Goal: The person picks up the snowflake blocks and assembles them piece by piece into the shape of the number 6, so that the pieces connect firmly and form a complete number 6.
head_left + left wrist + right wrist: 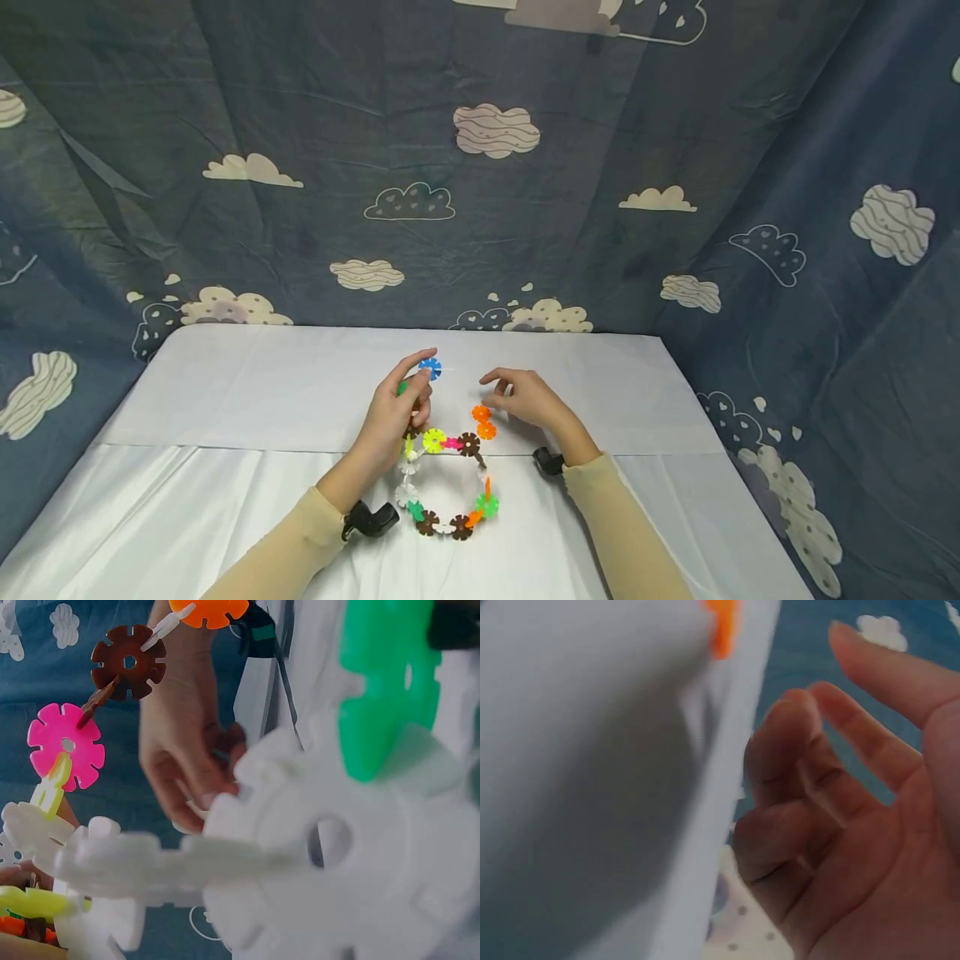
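Note:
A loop of interlocking plastic snowflake discs (461,532) in brown, white, green, orange, pink and yellow hangs below my left hand (392,417). That hand grips the chain's upper left end, and a blue disc (431,368) shows between its index finger and thumb. Close up in the left wrist view are a white disc (255,892), a green disc (386,682) and a pink disc (66,746). My right hand (528,397) is apart from the chain, fingers loosely bent and holding nothing. Beside its fingertips are two orange discs (481,412); whether they join the chain I cannot tell.
White cloth covers the table (600,517). A dark blue curtain (315,100) with cloud prints hangs behind it and at the sides. Black wrist cameras (371,520) are strapped to both wrists.

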Demonstrator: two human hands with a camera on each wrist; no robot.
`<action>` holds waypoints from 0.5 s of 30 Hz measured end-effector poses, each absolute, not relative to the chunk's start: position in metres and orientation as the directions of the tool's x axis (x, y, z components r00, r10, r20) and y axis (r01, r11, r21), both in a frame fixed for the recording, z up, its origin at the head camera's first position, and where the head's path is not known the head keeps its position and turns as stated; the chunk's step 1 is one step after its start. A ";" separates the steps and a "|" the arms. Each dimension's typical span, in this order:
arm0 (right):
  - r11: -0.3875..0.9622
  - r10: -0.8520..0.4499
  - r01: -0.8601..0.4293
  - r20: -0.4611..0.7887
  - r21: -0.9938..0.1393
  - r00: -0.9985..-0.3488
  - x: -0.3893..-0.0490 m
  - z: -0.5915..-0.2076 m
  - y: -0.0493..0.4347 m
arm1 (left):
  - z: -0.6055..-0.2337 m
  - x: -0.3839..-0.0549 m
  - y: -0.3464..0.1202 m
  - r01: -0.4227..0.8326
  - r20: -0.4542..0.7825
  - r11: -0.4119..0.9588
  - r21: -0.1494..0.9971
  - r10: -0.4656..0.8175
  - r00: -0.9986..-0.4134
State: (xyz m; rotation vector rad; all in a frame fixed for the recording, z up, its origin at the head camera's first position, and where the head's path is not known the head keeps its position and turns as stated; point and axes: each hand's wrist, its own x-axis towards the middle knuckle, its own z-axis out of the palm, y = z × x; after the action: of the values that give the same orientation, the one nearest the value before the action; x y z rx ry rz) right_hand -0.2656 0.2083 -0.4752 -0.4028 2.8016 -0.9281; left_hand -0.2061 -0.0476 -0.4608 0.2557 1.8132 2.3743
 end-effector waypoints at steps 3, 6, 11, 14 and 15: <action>0.812 -0.302 -0.184 -0.129 -0.554 -0.945 -0.266 -0.482 0.207 | -0.460 -0.206 -0.049 0.001 0.060 -0.265 0.964 0.216 -0.974; 0.830 -0.307 -0.186 -0.152 -0.525 -0.939 -0.266 -0.485 0.204 | -0.459 -0.207 -0.050 0.011 0.072 -0.263 0.965 0.221 -0.973; 0.840 -0.310 -0.199 -0.146 -0.505 -0.940 -0.266 -0.489 0.202 | -0.459 -0.208 -0.051 0.015 0.074 -0.252 0.967 0.225 -0.972; 0.833 -0.310 -0.198 -0.140 -0.517 -0.940 -0.267 -0.492 0.203 | -0.458 -0.207 -0.051 0.019 0.074 -0.250 0.968 0.211 -0.975; 0.826 -0.312 -0.194 -0.143 -0.529 -0.939 -0.267 -0.492 0.203 | -0.458 -0.207 -0.052 0.022 0.075 -0.248 0.969 0.206 -0.976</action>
State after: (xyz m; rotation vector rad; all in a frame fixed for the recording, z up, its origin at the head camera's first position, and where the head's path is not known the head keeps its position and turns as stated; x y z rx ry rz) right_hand -0.2672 0.2025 -0.4922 -0.3908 2.7852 -0.7717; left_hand -0.2073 -0.0516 -0.4581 0.2832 1.8492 2.3759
